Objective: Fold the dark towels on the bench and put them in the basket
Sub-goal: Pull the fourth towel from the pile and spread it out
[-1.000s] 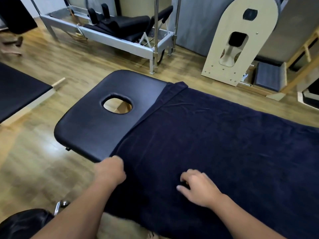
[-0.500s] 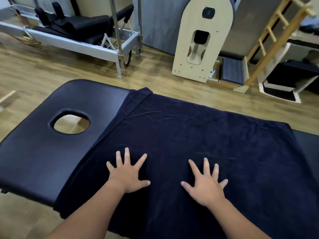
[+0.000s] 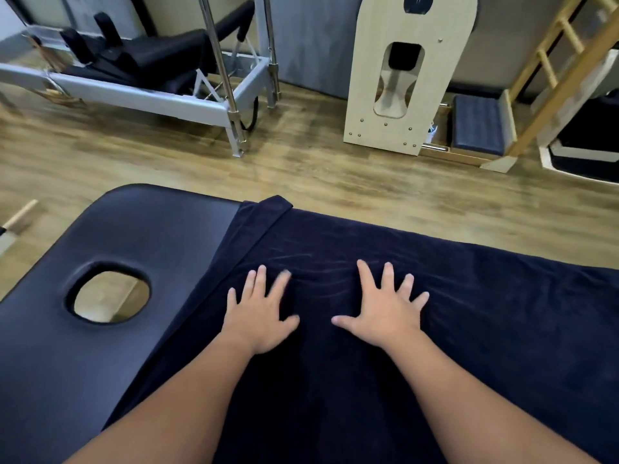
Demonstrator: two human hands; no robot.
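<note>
Both hands have slid farther up the cloth since the earlier frame. On the black padded bench with its oval face hole (image 3: 100, 229), the left hand (image 3: 259, 318) and right hand (image 3: 382, 316) lie flat, fingers spread, on the dark navy terry towel (image 3: 485, 329) beneath them.

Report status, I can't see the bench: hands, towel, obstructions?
Both hands, left and right, flat on towel. Towel spread, unfolded. Nothing on it.

Both forearms reach forward, bare. Left hand (image 3: 259, 321) and right hand (image 3: 385, 316) lie palm-down, fingers straight and spread, thumbs pointing toward each other.
</note>
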